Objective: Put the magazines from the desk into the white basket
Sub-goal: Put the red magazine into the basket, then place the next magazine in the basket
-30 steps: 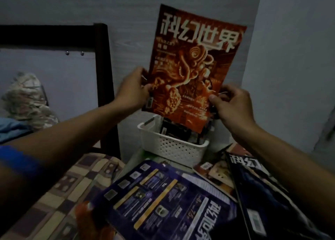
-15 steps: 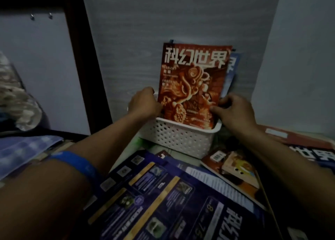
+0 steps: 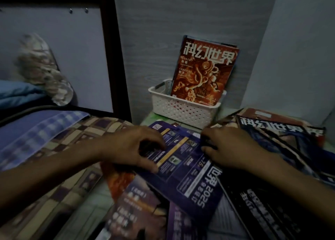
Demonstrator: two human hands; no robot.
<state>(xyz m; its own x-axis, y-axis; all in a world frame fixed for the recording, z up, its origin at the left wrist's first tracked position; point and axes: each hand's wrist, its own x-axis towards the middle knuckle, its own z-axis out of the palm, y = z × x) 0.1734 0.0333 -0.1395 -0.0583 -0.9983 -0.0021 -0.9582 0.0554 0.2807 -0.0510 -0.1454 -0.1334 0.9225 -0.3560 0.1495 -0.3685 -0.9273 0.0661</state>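
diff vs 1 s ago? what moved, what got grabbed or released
The red magazine went down from the air into the white basket and now stands there released, leaning on the wall. Both hands came back to the desk: the left hand and right hand are now at the edges of the blue magazine. The other magazines still lie on the desk.

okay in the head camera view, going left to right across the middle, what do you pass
Checkered blanket → left hand → purple magazine → right hand → dark magazine.
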